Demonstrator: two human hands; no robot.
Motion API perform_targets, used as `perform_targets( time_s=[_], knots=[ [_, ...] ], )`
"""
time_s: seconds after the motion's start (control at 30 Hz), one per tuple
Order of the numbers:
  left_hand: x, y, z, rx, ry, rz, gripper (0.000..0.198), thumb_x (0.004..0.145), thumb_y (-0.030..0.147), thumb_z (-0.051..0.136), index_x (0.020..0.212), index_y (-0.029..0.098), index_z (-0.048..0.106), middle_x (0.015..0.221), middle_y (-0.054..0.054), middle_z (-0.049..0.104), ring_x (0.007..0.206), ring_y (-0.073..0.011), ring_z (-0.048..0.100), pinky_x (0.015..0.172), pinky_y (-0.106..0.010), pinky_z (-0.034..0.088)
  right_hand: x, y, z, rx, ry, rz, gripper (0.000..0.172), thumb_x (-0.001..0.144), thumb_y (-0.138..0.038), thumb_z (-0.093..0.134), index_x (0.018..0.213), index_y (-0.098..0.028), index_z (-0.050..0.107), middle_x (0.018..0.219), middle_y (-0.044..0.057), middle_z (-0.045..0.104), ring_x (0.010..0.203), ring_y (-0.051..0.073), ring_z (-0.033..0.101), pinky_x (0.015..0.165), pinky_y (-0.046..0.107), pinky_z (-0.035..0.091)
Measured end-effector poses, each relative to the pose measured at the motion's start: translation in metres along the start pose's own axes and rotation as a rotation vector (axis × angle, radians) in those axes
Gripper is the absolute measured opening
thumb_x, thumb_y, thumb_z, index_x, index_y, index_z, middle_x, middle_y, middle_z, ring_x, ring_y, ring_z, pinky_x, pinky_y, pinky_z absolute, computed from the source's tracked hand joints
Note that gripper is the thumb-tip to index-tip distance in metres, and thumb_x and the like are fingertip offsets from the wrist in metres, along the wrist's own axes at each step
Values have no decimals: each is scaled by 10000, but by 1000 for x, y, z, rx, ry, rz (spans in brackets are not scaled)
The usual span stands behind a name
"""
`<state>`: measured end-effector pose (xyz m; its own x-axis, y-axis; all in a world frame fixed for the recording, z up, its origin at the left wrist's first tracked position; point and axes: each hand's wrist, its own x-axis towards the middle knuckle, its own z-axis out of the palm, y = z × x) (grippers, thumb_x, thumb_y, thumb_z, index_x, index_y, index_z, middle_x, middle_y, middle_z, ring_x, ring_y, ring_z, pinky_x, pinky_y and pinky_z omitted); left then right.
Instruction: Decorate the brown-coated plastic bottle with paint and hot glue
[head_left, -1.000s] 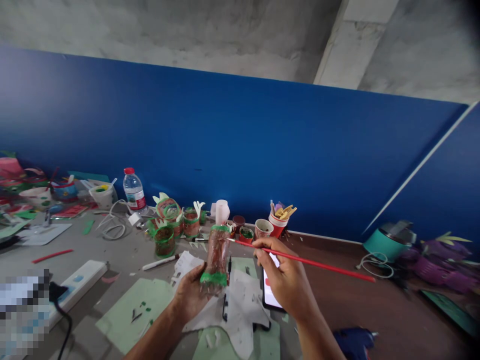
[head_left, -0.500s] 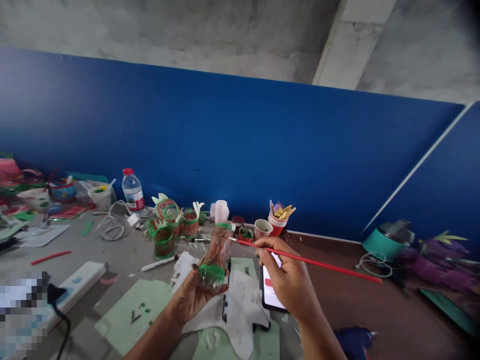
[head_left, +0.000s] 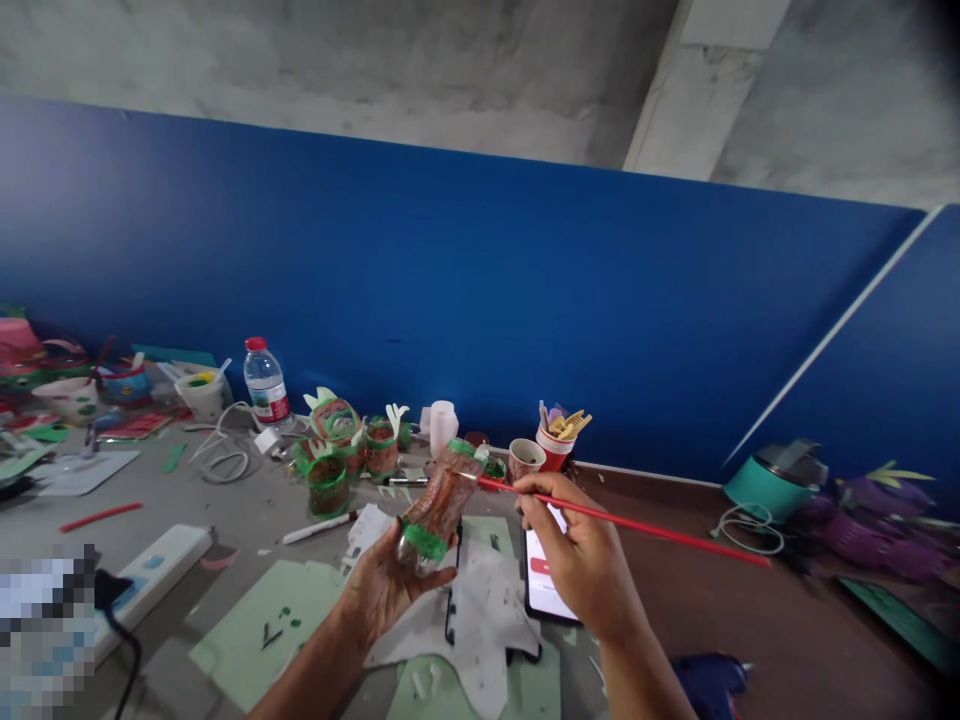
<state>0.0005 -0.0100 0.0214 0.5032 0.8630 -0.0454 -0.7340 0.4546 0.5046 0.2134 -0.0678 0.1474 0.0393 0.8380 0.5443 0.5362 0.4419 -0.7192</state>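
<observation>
My left hand [head_left: 386, 590] grips the base of a plastic bottle [head_left: 441, 503] painted brown with green bands. The bottle leans up and to the right. My right hand [head_left: 574, 555] pinches a long red paintbrush [head_left: 637, 524], and its tip touches the bottle near the upper green band. Both hands hover over white paper [head_left: 480, 600] and green sheets [head_left: 259, 625] on the table. A phone [head_left: 541, 590] with a lit screen lies under my right hand.
Behind the hands stand painted green-and-brown jars [head_left: 330, 478], paper cups [head_left: 555, 445], a white bottle [head_left: 442, 425] and a water bottle [head_left: 266, 385]. A power strip [head_left: 154, 572] lies at left, a teal pot [head_left: 776, 480] and purple items [head_left: 877, 520] at right, along the blue wall.
My left hand has tilted the bottle from upright toward the right. My right hand and the brush have shifted slightly, with the tip staying at the bottle's upper end.
</observation>
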Motion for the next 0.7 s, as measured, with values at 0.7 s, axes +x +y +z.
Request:
perform_targets(
  time_s=[0.7],
  knots=[
    [3, 3, 7, -73, 132, -3, 369, 924, 369, 530, 1040, 56, 688, 982, -166, 767, 904, -305, 728, 762, -408, 594, 1, -1, 4, -82, -3, -148, 131, 918, -212, 488, 892, -207, 616, 785, 19, 653, 738, 174, 608, 682, 268, 448]
  ],
)
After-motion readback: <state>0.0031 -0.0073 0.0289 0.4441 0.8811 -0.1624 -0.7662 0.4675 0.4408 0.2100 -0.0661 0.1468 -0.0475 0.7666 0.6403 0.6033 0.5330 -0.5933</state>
